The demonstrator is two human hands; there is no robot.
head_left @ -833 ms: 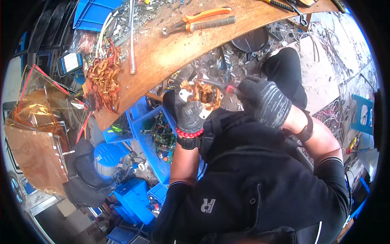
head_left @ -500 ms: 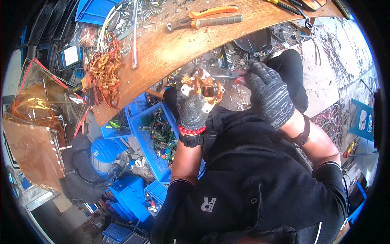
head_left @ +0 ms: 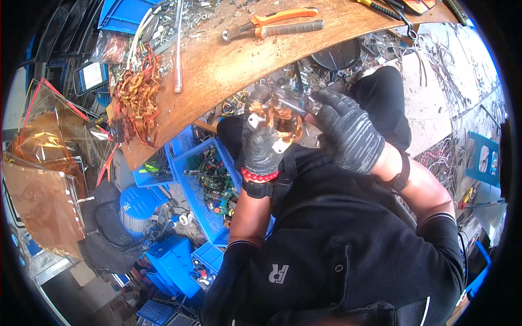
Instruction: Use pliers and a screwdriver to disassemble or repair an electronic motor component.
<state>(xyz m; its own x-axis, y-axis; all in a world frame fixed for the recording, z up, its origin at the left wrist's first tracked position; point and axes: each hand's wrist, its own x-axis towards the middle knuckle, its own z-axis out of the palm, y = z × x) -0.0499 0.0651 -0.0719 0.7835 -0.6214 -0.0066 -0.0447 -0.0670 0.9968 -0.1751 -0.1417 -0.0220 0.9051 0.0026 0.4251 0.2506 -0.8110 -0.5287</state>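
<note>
The left hand (head_left: pixel 262 152), in a grey knit glove, has its grip closed around a copper wire coil (head_left: pixel 277 118), holding it just below the bench (head_left: pixel 228 65) edge, over the person's lap. The right hand (head_left: pixel 348 133), gloved the same, sits at three o'clock from the coil, its grip pinched on a thin metal tool (head_left: pixel 291 105) whose tip reaches into the windings. The coil is a tangled orange-brown bundle with shiny strands and small pale metal tabs sticking out of it. The left fingers cover its lower part, and how the tool's tip meets the wire is too small to make out.

At ten o'clock from the coil a loose heap of copper wire (head_left: pixel 137 96) lies on the bench, with a long metal rod (head_left: pixel 178 49) beside it. At twelve o'clock lie orange-handled pliers (head_left: pixel 274 24). At seven o'clock a blue crate (head_left: pixel 209 182) of parts stands on the floor. Bent by the lens, the bench's far end is cut off at the picture's top edge.
</note>
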